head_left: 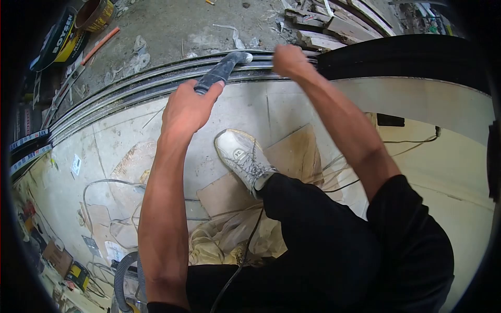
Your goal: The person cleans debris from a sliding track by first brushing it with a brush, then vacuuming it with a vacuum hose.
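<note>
My left hand [189,107] is wrapped round a dark grey vacuum cleaner nozzle [216,73]. The nozzle's pale tip points right and lies over the metal sliding-door tracks [130,86]. To the right, my right hand [291,61] is closed above the same tracks, apart from the nozzle. Its fingers are curled and partly blurred, so whatever they hold is hidden. Beyond the right hand, a black panel [386,60] stands along the line of the tracks. A grey ribbed hose [125,274] shows beside my left forearm at the bottom.
My shoe [240,156] rests on the tiled floor, beside flattened cardboard [295,156]. Crumpled plastic sheeting [224,237] and loose cables [107,181] lie about. Past the tracks are stacked wood planks [349,26], a paint bucket [60,39] and scattered debris.
</note>
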A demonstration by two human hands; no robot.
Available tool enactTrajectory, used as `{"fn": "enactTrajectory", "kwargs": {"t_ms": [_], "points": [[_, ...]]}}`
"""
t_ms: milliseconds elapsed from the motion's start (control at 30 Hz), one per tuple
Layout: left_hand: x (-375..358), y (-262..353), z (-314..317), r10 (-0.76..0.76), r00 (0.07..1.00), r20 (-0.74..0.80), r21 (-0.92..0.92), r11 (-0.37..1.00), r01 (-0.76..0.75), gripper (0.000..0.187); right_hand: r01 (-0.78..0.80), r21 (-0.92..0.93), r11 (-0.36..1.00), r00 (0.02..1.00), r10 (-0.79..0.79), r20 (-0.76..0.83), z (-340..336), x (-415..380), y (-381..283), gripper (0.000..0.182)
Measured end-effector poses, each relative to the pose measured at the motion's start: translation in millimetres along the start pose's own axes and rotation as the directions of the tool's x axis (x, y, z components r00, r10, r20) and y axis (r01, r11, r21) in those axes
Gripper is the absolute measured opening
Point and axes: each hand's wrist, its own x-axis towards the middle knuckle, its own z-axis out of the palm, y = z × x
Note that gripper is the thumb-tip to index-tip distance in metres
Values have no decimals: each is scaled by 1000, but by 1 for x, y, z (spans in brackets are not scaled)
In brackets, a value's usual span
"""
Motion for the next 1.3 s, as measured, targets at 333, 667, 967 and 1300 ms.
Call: {"fn": "enactTrajectory", "kwargs": {"t_ms": [333,667,967,1300], "points": [[-6,3,-6,52,999,13,-38,998,-51,74,-277,134,951,958,285,-38,21,-4,115,44],[-23,-6,-13,18,1000,-3,-74,997,-18,64,23,339,940,999,-11,-37,8,-28,23,24],[-30,-17,-3,2,1000,-18,-104,995,-4,63,-233,249,940,967,252,-47,-6,-15,25,26],[-15,-27,6,16,996,-84,-30,999,-18,78,-279,474,835,935,348,-62,21,-50,82,22]]}}
